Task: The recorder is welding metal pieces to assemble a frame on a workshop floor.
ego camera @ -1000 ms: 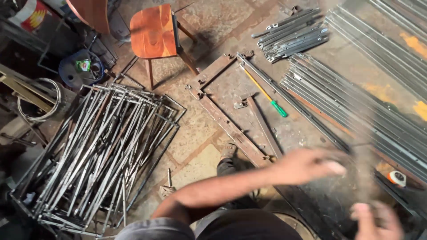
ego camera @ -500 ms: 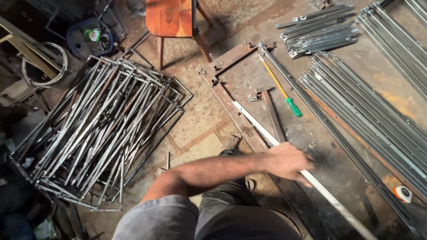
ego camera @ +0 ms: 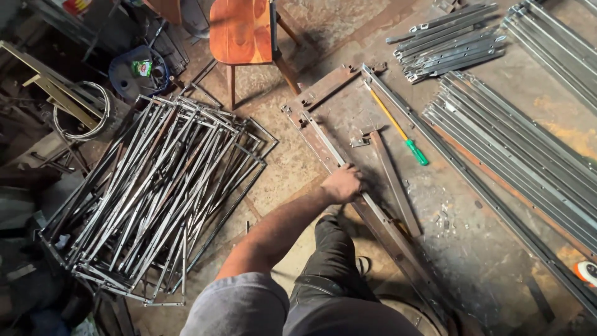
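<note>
My left hand (ego camera: 342, 183) reaches forward from the lower left and closes over a long bright metal strip (ego camera: 324, 142). The strip lies along the left rail of a rusty flat steel frame (ego camera: 329, 84) on the floor. A short rusty bar (ego camera: 392, 180) sits just right of the hand, inside the frame. Further inside it lies a screwdriver (ego camera: 398, 127) with a yellow shaft and green handle. My right hand is out of view. My dark-trousered knee (ego camera: 333, 249) is below the hand.
A heap of welded metal-strip frames (ego camera: 155, 186) fills the left. Rows of long strips (ego camera: 516, 149) cover the right, with a shorter bundle (ego camera: 448, 43) at the top. An orange wooden stool (ego camera: 239, 31) stands at the top, a wire coil (ego camera: 81, 112) lies far left, and a tape roll (ego camera: 586, 272) sits at the right edge.
My left hand has carried the long strip from the lower right up and leftwards onto the frame's left rail. My right hand, seen a second ago, has left the view.
</note>
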